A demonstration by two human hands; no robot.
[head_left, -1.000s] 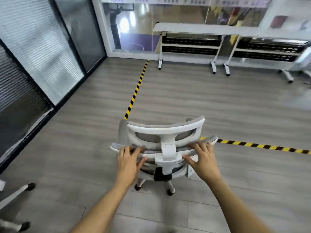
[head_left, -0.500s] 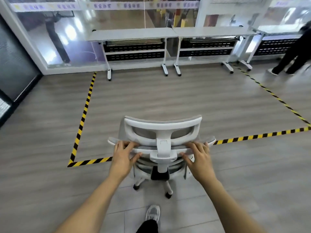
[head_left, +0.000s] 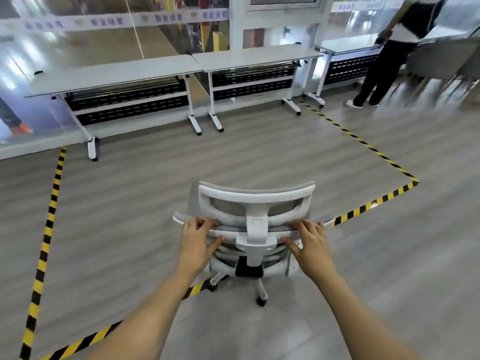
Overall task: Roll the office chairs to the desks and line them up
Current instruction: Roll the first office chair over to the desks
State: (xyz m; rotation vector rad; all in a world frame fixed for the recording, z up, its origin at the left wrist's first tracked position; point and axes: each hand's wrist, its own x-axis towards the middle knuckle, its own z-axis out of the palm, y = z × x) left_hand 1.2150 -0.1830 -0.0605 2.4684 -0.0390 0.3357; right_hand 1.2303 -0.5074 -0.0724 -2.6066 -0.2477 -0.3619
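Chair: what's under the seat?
A black column, white base legs and two castors; striped floor tape runs beneath. Remaining castors are hidden by the chair.

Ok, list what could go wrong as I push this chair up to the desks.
1. The left hand and right hand grip the chair only at its backrest top; pushing that high could swivel or tip it.
2. The desk feet jut onto the floor; the casters might catch them.
3. A person stands by the right-hand desk; veering right risks a bump.
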